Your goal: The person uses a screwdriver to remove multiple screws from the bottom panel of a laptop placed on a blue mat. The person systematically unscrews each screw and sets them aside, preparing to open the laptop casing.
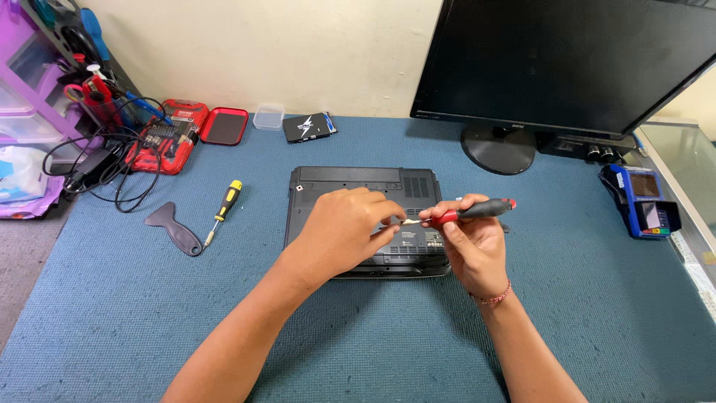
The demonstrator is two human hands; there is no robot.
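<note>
Right hand (pixel 470 242) grips red-and-black screwdriver (pixel 477 212) | left hand (pixel 344 227) pinches its tip, fingers closed | over upturned black laptop (pixel 350 183) | step: likely seating tip; next needs steady aim at a screw.

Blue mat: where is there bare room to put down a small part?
Bare blue mat lies near the front edge, left of the left hand, and between laptop and card reader. Crowded: back-left corner with red bit case and cables.
</note>
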